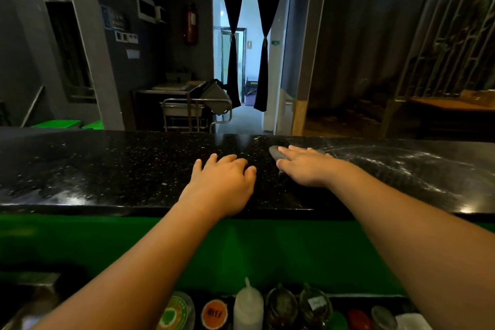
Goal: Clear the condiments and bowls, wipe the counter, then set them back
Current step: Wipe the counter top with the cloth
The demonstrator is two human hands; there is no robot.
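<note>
Several condiments line the near bottom edge, below the green panel point(241, 244): a white squeeze bottle point(247, 305), two dark jars point(281, 308) beside it, an orange-labelled lid point(214, 313), a green-labelled tub point(174, 313), and a red cap point(357, 319). Above, black speckled desk point(107, 169), with wet streaks at right. Left hand point(225, 182) lies palm-down on the desk, fingers slightly spread, holding nothing. Right hand point(305, 166), just beside it, presses flat on a grey cloth point(276, 153), fingers together over it. Beyond: metal cart point(195, 112), curtained doorway point(247, 43).
</note>
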